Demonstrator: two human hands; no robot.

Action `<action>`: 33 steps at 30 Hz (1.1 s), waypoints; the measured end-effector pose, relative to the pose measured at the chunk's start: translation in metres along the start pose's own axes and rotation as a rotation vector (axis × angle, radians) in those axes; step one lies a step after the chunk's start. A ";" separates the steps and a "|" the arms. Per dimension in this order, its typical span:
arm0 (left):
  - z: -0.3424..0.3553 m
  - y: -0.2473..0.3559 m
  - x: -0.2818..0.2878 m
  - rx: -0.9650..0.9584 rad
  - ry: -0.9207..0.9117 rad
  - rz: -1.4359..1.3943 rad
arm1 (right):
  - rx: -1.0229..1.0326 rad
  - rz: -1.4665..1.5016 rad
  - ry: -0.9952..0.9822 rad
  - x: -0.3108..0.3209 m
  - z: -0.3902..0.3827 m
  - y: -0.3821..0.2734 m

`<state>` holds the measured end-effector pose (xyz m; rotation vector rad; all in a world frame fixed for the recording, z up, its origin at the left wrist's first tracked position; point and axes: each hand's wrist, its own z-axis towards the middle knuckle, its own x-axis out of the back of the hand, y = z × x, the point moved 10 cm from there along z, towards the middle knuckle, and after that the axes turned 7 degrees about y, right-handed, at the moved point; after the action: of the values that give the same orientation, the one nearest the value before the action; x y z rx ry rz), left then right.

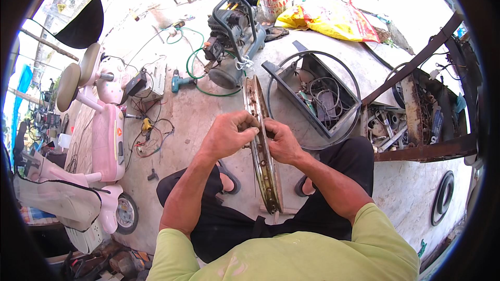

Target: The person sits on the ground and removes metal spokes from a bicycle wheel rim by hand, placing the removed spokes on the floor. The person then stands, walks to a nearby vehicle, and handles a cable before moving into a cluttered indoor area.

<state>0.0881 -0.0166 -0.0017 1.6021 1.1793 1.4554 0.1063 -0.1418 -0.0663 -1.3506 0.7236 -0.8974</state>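
Note:
A worn metal wheel rim (pixel 266 174) with a row of holes stands upright, edge-on, between my knees. My left hand (pixel 229 134) is at its left side, fingers curled and thumb tip pressed to the index finger near the holes. Whatever that pinch holds, if anything, is too small to make out. On the opposite side, my right hand (pixel 283 142) has its fingers bent round the rim's edge, with the fingertips partly hidden. A thin line, perhaps a spoke, runs down beside the rim's left edge.
Ahead stands an air compressor (pixel 229 41) with a green hose. A dark metal box (pixel 325 93) of cables lies inside a large black ring. At left are a pink scooter (pixel 108 140), a teal drill (pixel 182 81) and loose wires. A rusty tool rack (pixel 416 148) stands right.

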 end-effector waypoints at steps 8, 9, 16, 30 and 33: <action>-0.001 0.005 0.000 -0.028 -0.015 0.014 | 0.008 0.012 -0.008 0.000 0.001 -0.003; -0.001 0.004 0.000 -0.014 -0.021 0.008 | -0.004 0.011 -0.012 0.000 0.000 0.000; -0.001 0.005 0.000 -0.002 0.000 0.033 | -0.015 0.035 -0.011 -0.001 -0.001 -0.001; -0.003 0.006 -0.001 -0.038 -0.014 0.036 | -0.019 0.026 -0.037 -0.001 -0.003 -0.003; -0.003 0.004 -0.002 -0.036 -0.033 0.013 | -0.004 0.020 -0.041 -0.001 -0.003 -0.006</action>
<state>0.0860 -0.0202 0.0015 1.6063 1.1196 1.4447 0.1024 -0.1421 -0.0610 -1.3596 0.7065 -0.8499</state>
